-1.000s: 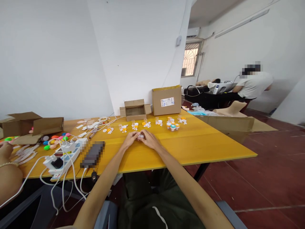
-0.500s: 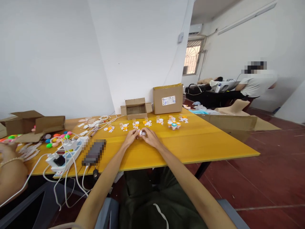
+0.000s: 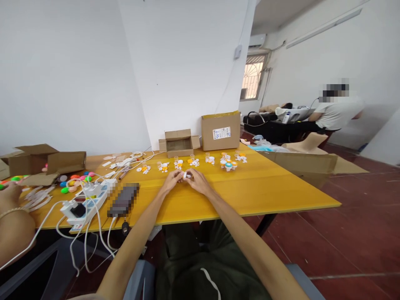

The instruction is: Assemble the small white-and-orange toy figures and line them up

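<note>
My left hand [image 3: 171, 181] and my right hand [image 3: 198, 182] meet over the middle of the yellow table [image 3: 250, 189]. Between their fingertips they pinch a small white piece [image 3: 186, 175]; its details are too small to make out. Just beyond my hands runs a row of small white and orange toy parts [image 3: 178, 164] with little clear jars, ending in a cluster of capped jars [image 3: 228, 164] at the right.
Two cardboard boxes [image 3: 179, 142] [image 3: 220, 131] stand at the table's far edge. A power strip [image 3: 86, 201] with white cables, a dark device [image 3: 122, 201] and coloured balls [image 3: 73, 182] lie at left. A co-worker's arm [image 3: 12, 223] rests at far left. Another person [image 3: 336, 112] sits far right.
The small piece has turned between my fingers; it showed a dark face earlier and shows white now. My hands stay in place.
</note>
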Available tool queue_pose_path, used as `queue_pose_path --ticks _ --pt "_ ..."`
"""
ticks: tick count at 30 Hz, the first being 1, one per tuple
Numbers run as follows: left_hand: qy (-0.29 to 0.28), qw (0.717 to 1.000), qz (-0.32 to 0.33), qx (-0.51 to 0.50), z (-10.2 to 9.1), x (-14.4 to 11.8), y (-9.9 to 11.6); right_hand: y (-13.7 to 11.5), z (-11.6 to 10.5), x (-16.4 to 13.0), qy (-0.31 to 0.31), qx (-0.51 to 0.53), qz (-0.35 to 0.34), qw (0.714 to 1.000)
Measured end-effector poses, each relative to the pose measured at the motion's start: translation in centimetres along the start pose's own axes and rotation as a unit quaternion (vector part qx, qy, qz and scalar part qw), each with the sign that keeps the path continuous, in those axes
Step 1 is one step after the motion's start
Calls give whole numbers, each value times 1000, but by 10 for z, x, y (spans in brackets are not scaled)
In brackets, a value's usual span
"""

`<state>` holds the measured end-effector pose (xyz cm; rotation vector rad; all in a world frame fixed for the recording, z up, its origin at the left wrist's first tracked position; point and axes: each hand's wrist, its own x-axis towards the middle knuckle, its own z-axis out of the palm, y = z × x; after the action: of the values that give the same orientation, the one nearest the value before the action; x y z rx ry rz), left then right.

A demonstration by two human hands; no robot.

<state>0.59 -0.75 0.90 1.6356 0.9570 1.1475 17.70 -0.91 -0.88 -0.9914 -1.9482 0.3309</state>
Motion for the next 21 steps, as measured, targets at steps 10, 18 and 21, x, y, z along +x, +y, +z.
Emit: queue_pose_path --ticks 10,18,21 --pt "-8 1000 5 -8 -2 -1 -1 -2 -1 0 1 9 2 1000" --pt "-9 1000 1 -15 -1 -1 2 -1 -2 0 -1 19 3 1000" --pt "-10 1000 0 -17 -1 -1 2 0 -2 1 -3 23 -1 1000"
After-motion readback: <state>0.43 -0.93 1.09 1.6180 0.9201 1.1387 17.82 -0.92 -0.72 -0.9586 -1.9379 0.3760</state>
